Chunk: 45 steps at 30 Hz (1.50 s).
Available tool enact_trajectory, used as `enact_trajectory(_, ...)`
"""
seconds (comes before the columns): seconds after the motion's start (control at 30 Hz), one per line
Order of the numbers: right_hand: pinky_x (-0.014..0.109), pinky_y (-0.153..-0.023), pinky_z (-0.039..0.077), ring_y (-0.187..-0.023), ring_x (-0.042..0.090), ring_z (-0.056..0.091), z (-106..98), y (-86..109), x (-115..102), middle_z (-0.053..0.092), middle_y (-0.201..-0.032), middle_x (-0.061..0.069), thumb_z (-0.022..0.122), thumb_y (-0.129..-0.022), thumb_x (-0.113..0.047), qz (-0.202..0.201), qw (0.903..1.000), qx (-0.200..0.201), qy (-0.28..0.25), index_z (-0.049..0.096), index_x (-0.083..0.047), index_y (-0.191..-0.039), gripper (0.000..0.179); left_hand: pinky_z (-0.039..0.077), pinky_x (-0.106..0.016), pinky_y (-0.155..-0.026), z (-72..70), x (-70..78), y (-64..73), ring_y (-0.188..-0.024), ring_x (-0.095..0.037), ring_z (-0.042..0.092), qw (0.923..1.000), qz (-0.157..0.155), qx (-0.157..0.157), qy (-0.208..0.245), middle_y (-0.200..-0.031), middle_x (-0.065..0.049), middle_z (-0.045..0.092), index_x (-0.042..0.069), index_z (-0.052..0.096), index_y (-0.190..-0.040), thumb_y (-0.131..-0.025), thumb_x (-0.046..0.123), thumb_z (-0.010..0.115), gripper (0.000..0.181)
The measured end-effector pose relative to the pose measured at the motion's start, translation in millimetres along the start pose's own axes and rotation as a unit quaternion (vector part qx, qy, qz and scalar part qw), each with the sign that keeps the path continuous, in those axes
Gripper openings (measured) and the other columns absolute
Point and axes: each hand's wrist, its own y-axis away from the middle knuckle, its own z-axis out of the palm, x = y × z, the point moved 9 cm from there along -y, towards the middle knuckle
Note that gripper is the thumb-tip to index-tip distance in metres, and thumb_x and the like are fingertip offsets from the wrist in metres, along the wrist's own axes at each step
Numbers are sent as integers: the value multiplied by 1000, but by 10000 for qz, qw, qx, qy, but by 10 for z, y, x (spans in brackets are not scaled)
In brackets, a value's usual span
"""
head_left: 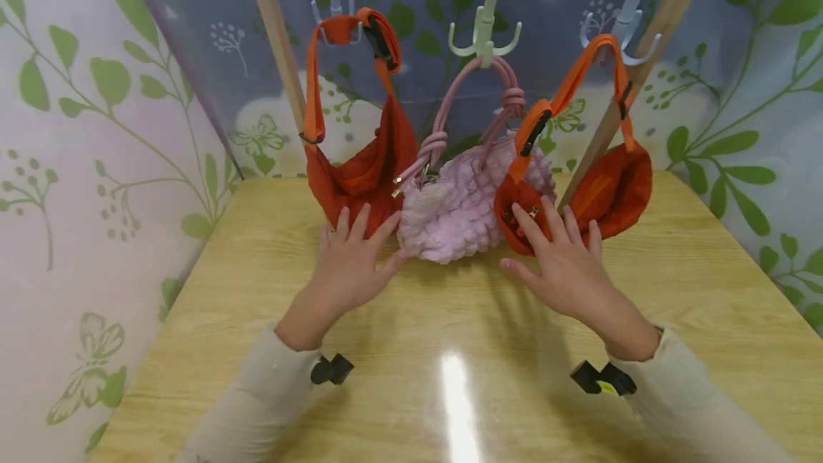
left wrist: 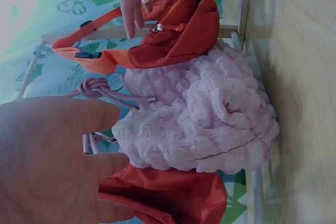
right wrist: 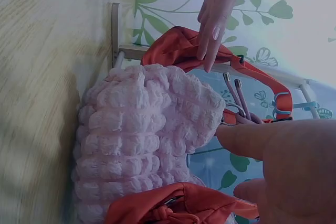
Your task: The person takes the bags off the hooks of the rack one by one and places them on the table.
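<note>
A pink puffy handbag [head_left: 450, 206] with knotted cord handles hangs from the middle hook, its body low over the table. To its left hangs a red-orange waist bag [head_left: 366, 163] by its strap, and a second red-orange waist bag [head_left: 611, 191] hangs on the right. My left hand [head_left: 350, 263] spreads its fingers in front of the left waist bag, thumb near the pink handbag's lower corner. With fingers spread too, my right hand [head_left: 566, 263] overlaps the right waist bag's zipper side. The left wrist view shows the pink handbag's bumpy fabric [left wrist: 210, 108] between both waist bags.
Above the bags are a pale green hook [head_left: 485, 34] and two bluish hooks, at left and right. Slanting wooden posts [head_left: 276, 34] flank them. Below is a wood-grain table [head_left: 411, 377]; leaf-patterned wall covering [head_left: 96, 127] stands around it.
</note>
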Motion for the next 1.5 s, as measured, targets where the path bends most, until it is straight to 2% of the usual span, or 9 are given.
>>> enact_trajectory(0.17,73,-106,-3,-141,54,5,-92,7,-25,2,-160,24,51,-94,-58,-76,9999,93,-14,11,-24,-158,82,4,-68,-111,-61,-5,17,-145,-47,0,10000,-37,-34,0,-161,-18,12,32,20,-156,-98,58,38,66)
enact_trajectory(0.33,73,-106,-1,-142,53,5,-242,22,-62,4,-160,24,51,-94,-57,-208,9994,270,-6,13,-24,-158,81,8,-66,-112,-183,43,31,-146,-45,1,10000,-46,46,-50,-161,-16,12,33,19,-156,-98,54,41,66)
enact_trajectory(0.47,73,-105,2,-141,54,7,-394,51,-55,4,-159,24,53,-95,-54,-283,9987,435,27,15,-22,-158,80,10,-63,-113,-272,161,36,-146,-43,2,9999,39,56,-75,-162,-14,11,35,17,-156,-99,53,41,65)
enact_trajectory(0.77,73,-105,5,-141,53,8,-630,65,-32,5,-159,25,55,-96,-50,-342,9966,745,99,17,-18,-157,78,3,-62,-114,-436,420,5,-147,-41,2,9989,358,149,-263,-162,-12,9,38,11,-156,-99,59,34,65)
enact_trajectory(1.0,73,-106,6,-141,53,9,-773,80,-32,7,-158,26,57,-95,-47,-332,9951,905,223,16,-20,-157,80,4,-62,-114,-544,655,-67,-147,-40,2,9978,595,280,-37,-163,-9,8,40,14,-155,-99,56,40,65)
enact_trajectory(1.2,73,-105,6,-141,53,8,-882,84,-32,5,-160,22,60,-94,-43,-252,9946,971,260,15,-23,-157,80,4,-61,-115,-636,851,-118,-148,-38,1,9965,756,315,-150,-162,-8,10,39,15,-155,-98,58,41,65)
enact_trajectory(1.3,74,-105,6,-141,54,8,-954,86,-33,4,-160,22,61,-94,-42,-245,9936,1055,314,15,-23,-157,80,5,-61,-115,-749,931,-144,-147,-39,3,9953,834,379,-300,-162,-8,10,39,12,-156,-99,57,39,66)
enact_trajectory(1.5,72,-107,3,-143,52,4,-1064,37,-8,0,-161,21,58,-95,-45,-192,9935,1059,364,12,-23,-158,80,5,-59,-116,-1075,1050,-228,-148,-38,1,9946,828,512,-359,-163,-7,4,42,5,-155,-99,58,36,66)
